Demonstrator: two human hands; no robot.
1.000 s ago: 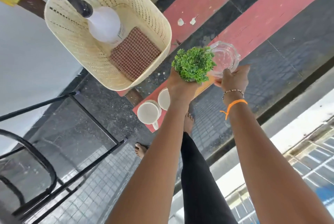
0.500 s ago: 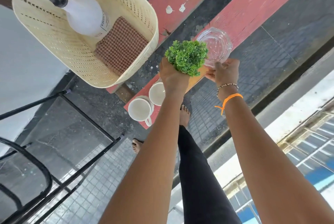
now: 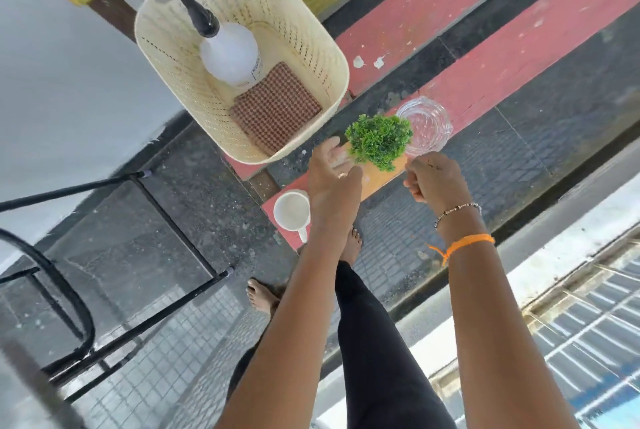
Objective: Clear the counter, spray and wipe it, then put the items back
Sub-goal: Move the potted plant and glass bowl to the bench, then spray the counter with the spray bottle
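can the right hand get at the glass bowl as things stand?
Probably yes. The right hand sits just below the glass bowl with nothing between them; the green plant stands to the bowl's left, clear of that path.

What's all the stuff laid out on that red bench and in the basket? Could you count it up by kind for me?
Cream plastic basket: 1
Spray bottle, in the basket: 1
Checked cloth, in the basket: 1
White mug: 1 visible
Small green plant: 1
Clear glass bowl: 1
Wooden board under the plant: 1
Total: 7
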